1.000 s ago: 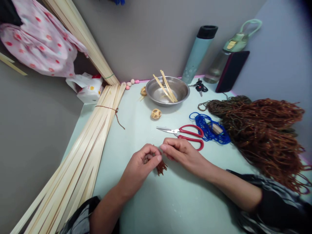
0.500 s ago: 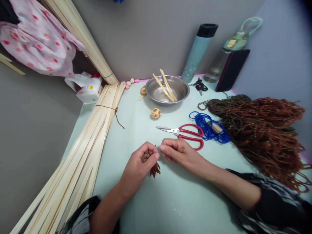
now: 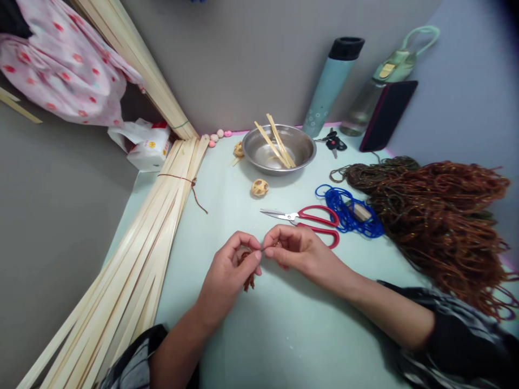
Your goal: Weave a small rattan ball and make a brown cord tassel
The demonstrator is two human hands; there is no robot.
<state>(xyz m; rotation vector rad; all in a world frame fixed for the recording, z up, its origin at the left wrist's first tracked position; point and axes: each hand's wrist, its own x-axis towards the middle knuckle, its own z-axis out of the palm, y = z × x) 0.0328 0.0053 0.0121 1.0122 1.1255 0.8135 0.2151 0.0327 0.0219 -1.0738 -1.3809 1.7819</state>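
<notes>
Over the middle of the pale table, my left hand (image 3: 233, 265) is closed around a small brown cord tassel (image 3: 248, 282), whose cut ends hang below the palm. The rest of the tassel is partly hidden by the fingers. Close beside it, my right hand (image 3: 298, 249) pinches a thin brown cord (image 3: 276, 245) between thumb and forefinger. The fingertips of both hands nearly meet, with a short bit of cord between them. Just beyond my right hand lie red-handled scissors (image 3: 290, 216), blades pointing left. A small woven ball (image 3: 259, 187) rests farther back.
A steel bowl (image 3: 251, 159) holds several bamboo strips. Blue cord (image 3: 336, 202) and a heap of brown cord (image 3: 450, 216) lie right. Bundled long strips (image 3: 141, 259) line the left. A blue tumbler (image 3: 330, 89), a clear bottle (image 3: 359, 108) and a phone (image 3: 389, 116) stand behind.
My left hand has turned and shifted slightly left and up, drawing the tassel with it. The right fingers have opened out a little, and the pinched cord now shows between the hands.
</notes>
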